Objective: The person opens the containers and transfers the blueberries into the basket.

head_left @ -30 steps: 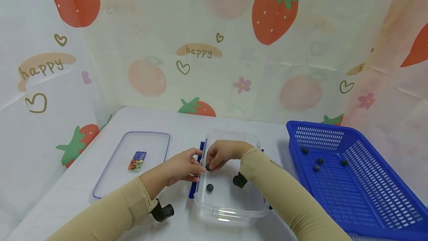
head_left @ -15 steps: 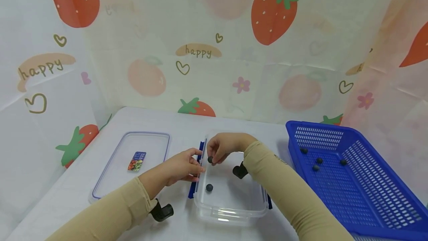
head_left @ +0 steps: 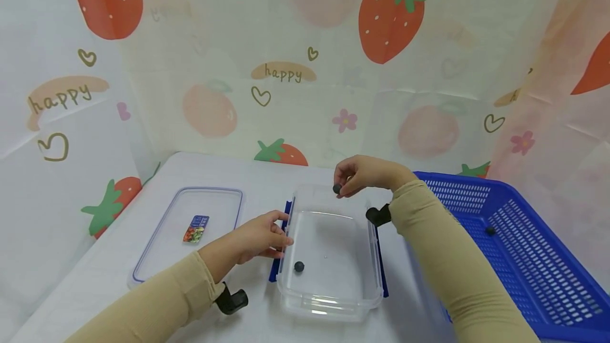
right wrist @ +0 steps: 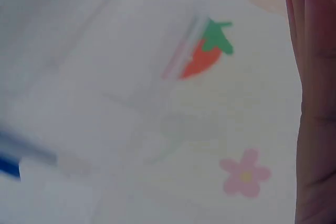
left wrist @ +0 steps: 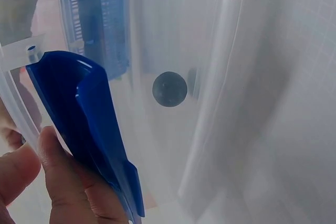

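Note:
Between thumb and fingers, my right hand (head_left: 364,174) pinches a small black ball (head_left: 337,188) above the far edge of a clear plastic box (head_left: 329,300). My left hand (head_left: 259,238) holds that box by its left rim, thumb at the edge and fingers by the blue latch (left wrist: 86,124). Inside the box, near its front left, lies another black ball (head_left: 298,267), also visible through the wall in the left wrist view. Only part of the right hand (right wrist: 319,103) shows in the right wrist view; its ball is out of sight there.
On the right stands a blue perforated basket (head_left: 538,274) with a black ball (head_left: 490,231) in view; the right sleeve covers part of it. A clear lid (head_left: 162,255) with a printed label (head_left: 196,228) lies on the left of the white table.
My right hand has lifted the black ball out of the box's left side and moved it up and to the right. The left hand has stayed at the rim.

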A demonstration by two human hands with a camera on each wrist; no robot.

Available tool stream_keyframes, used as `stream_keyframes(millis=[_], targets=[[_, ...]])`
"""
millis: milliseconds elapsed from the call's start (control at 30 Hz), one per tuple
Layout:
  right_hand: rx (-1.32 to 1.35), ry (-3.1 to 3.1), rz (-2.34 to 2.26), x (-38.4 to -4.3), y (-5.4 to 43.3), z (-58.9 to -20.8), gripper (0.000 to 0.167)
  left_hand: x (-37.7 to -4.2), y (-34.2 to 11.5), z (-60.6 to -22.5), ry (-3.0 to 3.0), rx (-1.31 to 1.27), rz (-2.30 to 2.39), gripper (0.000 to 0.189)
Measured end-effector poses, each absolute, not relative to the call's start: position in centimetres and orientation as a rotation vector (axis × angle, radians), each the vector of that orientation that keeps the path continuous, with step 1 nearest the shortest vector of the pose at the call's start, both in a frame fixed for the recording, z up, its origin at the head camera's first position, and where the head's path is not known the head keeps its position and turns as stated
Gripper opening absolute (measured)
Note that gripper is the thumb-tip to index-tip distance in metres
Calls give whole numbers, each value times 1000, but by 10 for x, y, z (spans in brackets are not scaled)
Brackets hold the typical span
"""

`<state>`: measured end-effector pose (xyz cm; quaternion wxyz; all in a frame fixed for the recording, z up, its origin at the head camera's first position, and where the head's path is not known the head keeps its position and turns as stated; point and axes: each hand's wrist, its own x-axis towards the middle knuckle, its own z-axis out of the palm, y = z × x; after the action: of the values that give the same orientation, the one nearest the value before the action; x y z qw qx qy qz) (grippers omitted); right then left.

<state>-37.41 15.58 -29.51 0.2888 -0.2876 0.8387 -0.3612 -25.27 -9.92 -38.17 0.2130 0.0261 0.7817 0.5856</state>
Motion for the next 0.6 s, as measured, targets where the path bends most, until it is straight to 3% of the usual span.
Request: stream_keyframes(millis=[300,600], targets=[[-715,2345,-1060,-369,226,-278,19,-252,-99,-380,2183,73,1609,62],[-569,2408,-1200,-362,305,-286,26,-252,-100,-381,2173,75,1613,64]])
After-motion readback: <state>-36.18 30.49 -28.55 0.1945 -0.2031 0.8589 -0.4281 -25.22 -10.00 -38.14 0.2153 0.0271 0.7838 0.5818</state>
